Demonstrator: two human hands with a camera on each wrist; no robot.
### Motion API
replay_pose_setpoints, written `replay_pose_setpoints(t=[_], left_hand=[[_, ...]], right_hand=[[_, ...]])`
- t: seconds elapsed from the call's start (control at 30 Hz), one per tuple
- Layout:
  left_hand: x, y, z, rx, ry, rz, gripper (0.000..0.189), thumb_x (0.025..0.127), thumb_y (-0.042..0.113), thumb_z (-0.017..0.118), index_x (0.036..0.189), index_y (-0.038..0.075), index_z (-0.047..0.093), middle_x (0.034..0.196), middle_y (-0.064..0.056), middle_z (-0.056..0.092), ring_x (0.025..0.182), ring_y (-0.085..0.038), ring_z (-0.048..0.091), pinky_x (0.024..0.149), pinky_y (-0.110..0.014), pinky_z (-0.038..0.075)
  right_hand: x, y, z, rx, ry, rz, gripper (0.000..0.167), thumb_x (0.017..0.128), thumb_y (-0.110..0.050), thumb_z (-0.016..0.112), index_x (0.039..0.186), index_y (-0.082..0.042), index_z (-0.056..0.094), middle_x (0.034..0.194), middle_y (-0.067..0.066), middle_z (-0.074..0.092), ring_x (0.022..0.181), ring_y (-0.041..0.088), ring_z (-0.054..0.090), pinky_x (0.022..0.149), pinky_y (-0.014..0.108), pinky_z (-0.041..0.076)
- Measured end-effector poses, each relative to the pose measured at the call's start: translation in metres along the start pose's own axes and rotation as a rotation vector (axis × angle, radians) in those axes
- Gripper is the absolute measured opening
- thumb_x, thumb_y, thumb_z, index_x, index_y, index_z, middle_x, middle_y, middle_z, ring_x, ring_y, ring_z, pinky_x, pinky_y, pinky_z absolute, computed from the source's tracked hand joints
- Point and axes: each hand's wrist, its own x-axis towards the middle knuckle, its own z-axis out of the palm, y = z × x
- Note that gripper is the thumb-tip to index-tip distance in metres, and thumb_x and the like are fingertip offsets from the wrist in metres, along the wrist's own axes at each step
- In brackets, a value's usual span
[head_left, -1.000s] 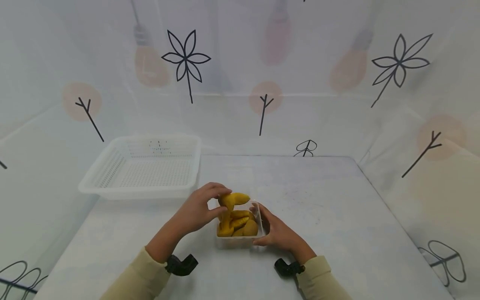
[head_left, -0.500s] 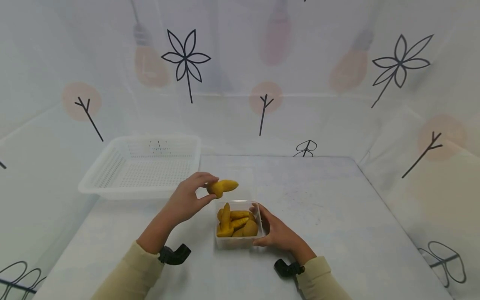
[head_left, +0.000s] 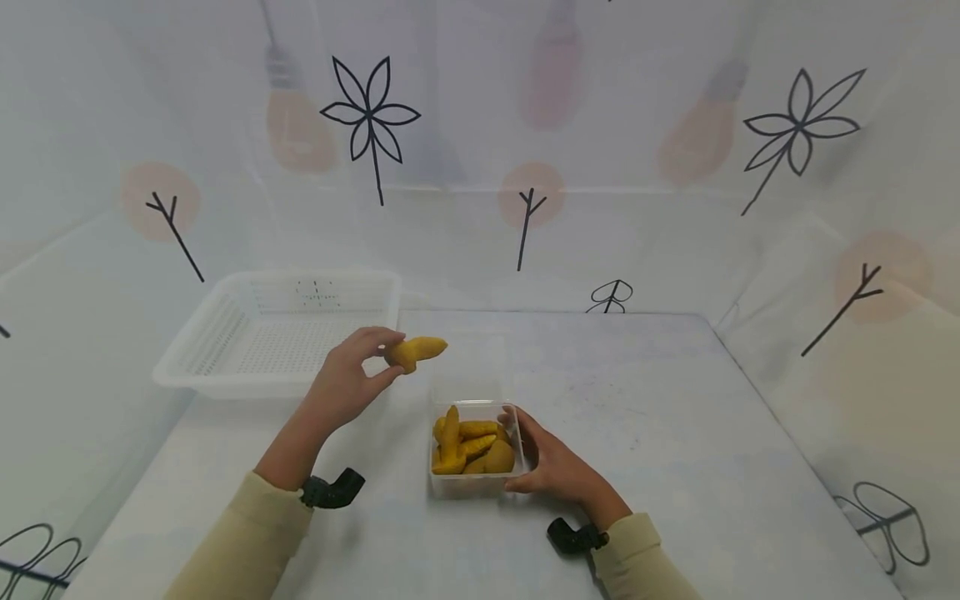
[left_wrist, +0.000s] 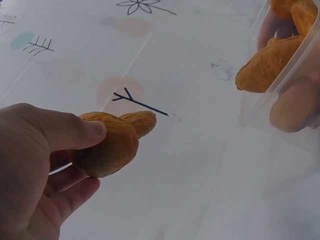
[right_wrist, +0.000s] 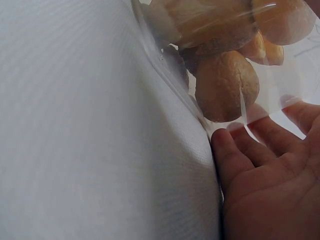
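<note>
In the head view my left hand [head_left: 348,382] pinches a knobby yellow-orange piece, shaped like a turmeric root [head_left: 416,352], between thumb and fingers. It hangs above the table by the basket's right end, its tapered tip pointing right. The left wrist view shows its rounded body [left_wrist: 111,150] under my thumb, the narrower tip sticking out beyond. My right hand [head_left: 558,468] grips the right side of a clear plastic box [head_left: 468,486], thumb at the front corner, fingers at the back. Several similar yellow-orange pieces [head_left: 452,443] lie heaped inside, one leaning up against the left wall.
A white slotted plastic basket [head_left: 276,385] stands at the back left of the white table [head_left: 637,417]; my left hand overlaps its right front corner. Pale sheeting with plant drawings [head_left: 465,125] encloses the back and sides. Each wrist carries a black camera mount [head_left: 333,490].
My left hand has lifted one yellow-orange piece out of the box and carried it up and left towards the basket. My right hand keeps its grip on the box.
</note>
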Motion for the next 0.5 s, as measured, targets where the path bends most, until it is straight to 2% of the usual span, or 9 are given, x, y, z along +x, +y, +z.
replay_pose_setpoints(t=[0.27, 0.5], left_hand=[[0.002, -0.015, -0.008, 0.009, 0.033, -0.032, 0.042, 0.087, 0.012, 0.072, 0.127, 0.011, 0.059, 0.128, -0.008, 0.059, 0.11, -0.026, 0.06, 0.099, -0.049, 0.05], [0.004, -0.035, -0.015, 0.021, 0.094, -0.02, 0.042, 0.085, 0.008, 0.072, 0.126, 0.007, 0.059, 0.127, -0.01, 0.059, 0.113, -0.028, 0.059, 0.096, -0.047, 0.052]], right_hand=[[0.0, -0.001, 0.001, -0.013, -0.005, -0.015, 0.107, 0.073, -0.033, 0.084, 0.155, -0.027, 0.015, 0.157, 0.002, 0.031, 0.146, 0.028, 0.03, 0.115, 0.05, 0.029], [0.0, -0.001, 0.001, -0.01, -0.006, -0.009, 0.107, 0.073, -0.032, 0.084, 0.155, -0.024, 0.014, 0.157, 0.002, 0.031, 0.146, 0.027, 0.03, 0.116, 0.051, 0.028]])
